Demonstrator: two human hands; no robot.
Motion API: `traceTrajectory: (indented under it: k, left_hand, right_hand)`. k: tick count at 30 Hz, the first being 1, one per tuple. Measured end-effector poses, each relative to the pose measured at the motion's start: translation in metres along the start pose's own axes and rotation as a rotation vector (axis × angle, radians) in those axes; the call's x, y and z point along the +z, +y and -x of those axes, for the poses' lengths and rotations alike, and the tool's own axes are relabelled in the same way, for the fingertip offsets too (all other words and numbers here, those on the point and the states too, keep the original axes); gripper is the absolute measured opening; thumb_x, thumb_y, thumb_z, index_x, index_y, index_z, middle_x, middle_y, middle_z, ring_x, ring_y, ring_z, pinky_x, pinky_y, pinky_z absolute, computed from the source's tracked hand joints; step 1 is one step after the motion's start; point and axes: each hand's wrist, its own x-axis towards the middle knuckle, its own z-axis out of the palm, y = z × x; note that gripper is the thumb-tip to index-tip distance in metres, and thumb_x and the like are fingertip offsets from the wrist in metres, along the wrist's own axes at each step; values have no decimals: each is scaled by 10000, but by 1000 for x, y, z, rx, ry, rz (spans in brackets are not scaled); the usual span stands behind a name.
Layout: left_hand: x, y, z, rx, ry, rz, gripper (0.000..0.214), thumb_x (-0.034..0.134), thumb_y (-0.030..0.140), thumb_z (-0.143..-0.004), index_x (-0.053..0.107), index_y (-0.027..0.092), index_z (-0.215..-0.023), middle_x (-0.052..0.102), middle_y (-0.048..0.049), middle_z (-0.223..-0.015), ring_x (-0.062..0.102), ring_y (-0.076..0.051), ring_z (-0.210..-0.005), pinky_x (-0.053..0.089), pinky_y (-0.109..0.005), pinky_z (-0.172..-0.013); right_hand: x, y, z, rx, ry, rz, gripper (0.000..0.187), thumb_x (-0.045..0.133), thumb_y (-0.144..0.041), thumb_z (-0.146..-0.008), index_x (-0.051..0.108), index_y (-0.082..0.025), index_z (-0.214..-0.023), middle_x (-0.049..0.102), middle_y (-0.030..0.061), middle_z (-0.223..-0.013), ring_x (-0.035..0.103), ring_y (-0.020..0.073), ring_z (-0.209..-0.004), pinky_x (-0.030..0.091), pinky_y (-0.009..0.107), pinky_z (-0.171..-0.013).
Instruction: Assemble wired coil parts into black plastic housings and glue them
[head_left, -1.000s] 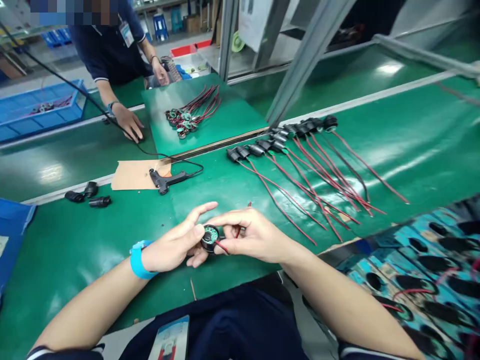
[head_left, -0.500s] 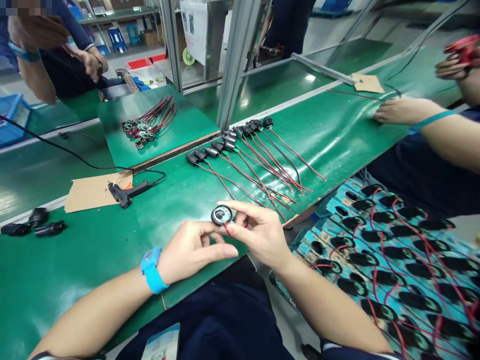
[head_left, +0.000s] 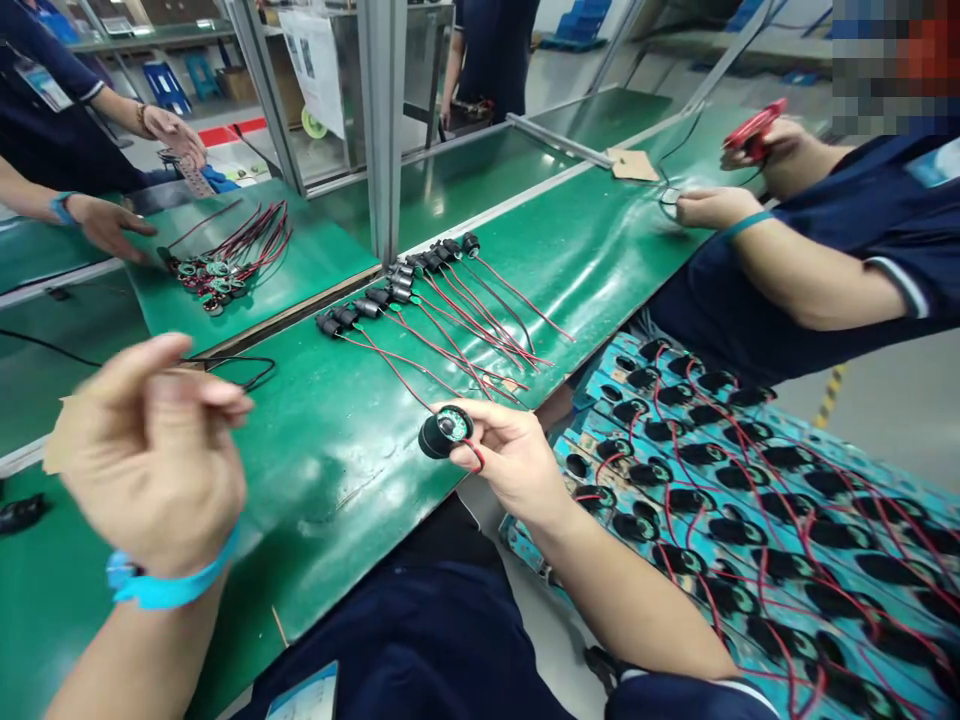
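**Looks nearly together, others laid out**

Right hand (head_left: 514,455) pinches the black housing (head_left: 433,440) mid-frame, green board (head_left: 455,424) in its mouth, red wire (head_left: 478,460) attached — mostly together, I'd say, just not set down yet. Left hand (head_left: 154,470), frame left, is loosely curled; too blurred to tell if it holds anything. Similar wired pieces (head_left: 401,285) lie in a row, upper centre. Green tabletop (head_left: 322,500) between the hands gives room — but its front edge runs close under the right hand, turquoise rack (head_left: 600,372) lower right.
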Motion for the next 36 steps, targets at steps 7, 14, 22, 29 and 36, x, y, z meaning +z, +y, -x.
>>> traceTrajectory:
  k: [7,14,22,29,36]
  left_hand:
    - [39,-2,37,609,-741,-131,220,797,252,-846,748,195,-1053,722,-65,-1022,683,-158,-883,577,-276,-783]
    - [55,-5,44,556,-741,-100,73,662,162,-940,693,185,-1001,710,-40,-941,670,-152,-875,558,-281,-806]
    - [52,3,34,99,-62,263,345,466,275,-1019,481,206,-681,431,14,-697,396,-113,-531,369,-293,-524]
    - [42,-7,32,21,-475,94,320,806,247,-823,580,233,-1049,608,-18,-1038,632,-153,-878,553,-296,-752]
    - [38,-13,49,-348,-976,149,470,756,281,-883,606,262,-1328,693,-76,-1223,689,-202,-1045,584,-309,-896]
  right_hand:
    - [-2,-4,7,11,-82,-26,371,890,-324,-710,797,-227,-1055,549,-66,-518,524,84,-475,475,212,-503]
    - [-1,-6,9,50,-126,-32,362,860,-323,-744,761,-201,-1070,544,-81,-526,521,83,-477,497,234,-553]
    - [-4,-8,5,87,-48,-42,436,881,-431,-703,727,-178,-1022,475,-89,-544,404,60,-467,384,203,-476]
    - [-2,-14,2,130,-98,-82,471,880,-459,-703,705,-175,-1036,463,-94,-552,386,57,-463,380,210,-481]
    - [3,-9,-2,107,-266,-42,409,685,-505,-908,662,-186,-1164,571,-48,-625,516,88,-527,433,214,-504]
